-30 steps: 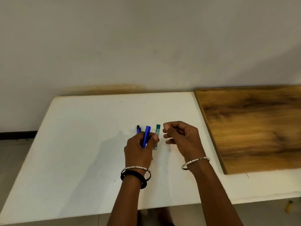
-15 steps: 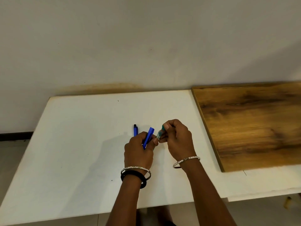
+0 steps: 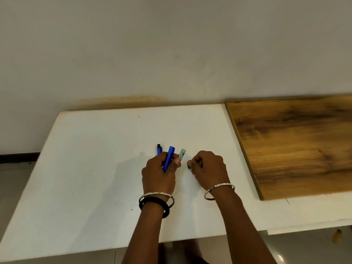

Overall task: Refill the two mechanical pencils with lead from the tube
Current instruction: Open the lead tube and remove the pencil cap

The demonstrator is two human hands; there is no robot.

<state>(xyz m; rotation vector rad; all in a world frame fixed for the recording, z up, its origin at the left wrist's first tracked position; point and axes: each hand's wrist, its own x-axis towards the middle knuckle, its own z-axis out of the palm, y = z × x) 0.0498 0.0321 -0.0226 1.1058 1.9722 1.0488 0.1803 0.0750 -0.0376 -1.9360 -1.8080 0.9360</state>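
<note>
As the head camera looks down on a white table (image 3: 91, 168), the left hand (image 3: 159, 175) curls its fingers around a blue mechanical pencil (image 3: 169, 156), tip end hidden in the fist. The clear lead tube (image 3: 182, 153) sticks out from under the left thumb. A second blue pencil (image 3: 159, 149) shows just behind that hand; whether it is held I cannot tell. The right hand (image 3: 209, 168), nearby but not touching, pinches a small green cap (image 3: 189, 166) in curled fingers. A wooden board (image 3: 295, 145) lies to the right.

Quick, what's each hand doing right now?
Left hand: closed, holding a blue pencil and the lead tube.
Right hand: closed, pinching the green cap.
</note>
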